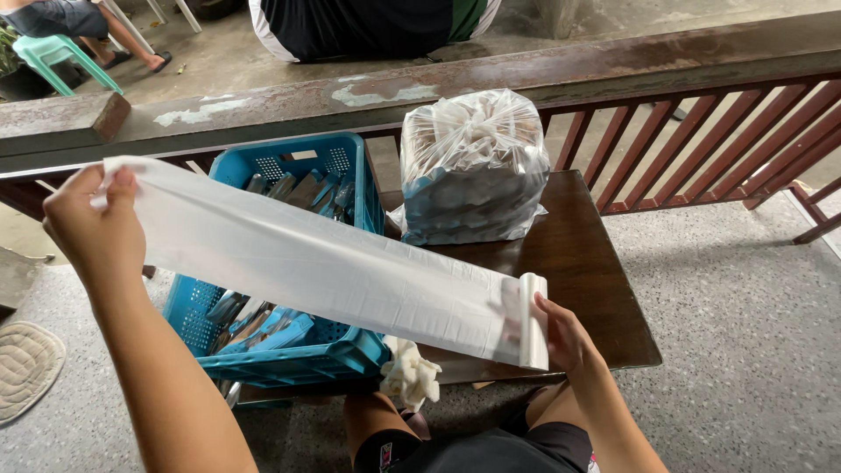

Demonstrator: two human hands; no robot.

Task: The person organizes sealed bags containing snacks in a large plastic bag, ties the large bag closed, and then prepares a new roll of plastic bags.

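Head view: left hand (92, 229) pinches the white plastic sheet (324, 263) taut above the blue crate (350, 350); right hand (561, 337) grips the roll (533, 320). Uneven pulling could tear it crookedly.

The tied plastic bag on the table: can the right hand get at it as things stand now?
Probably not at once. The right hand grips the roll of white plastic sheet. The table between it and the tied bag is bare.

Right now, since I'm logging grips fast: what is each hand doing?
Left hand: closed, pinching the free end of the white plastic sheet.
Right hand: closed on the roll the sheet comes from.
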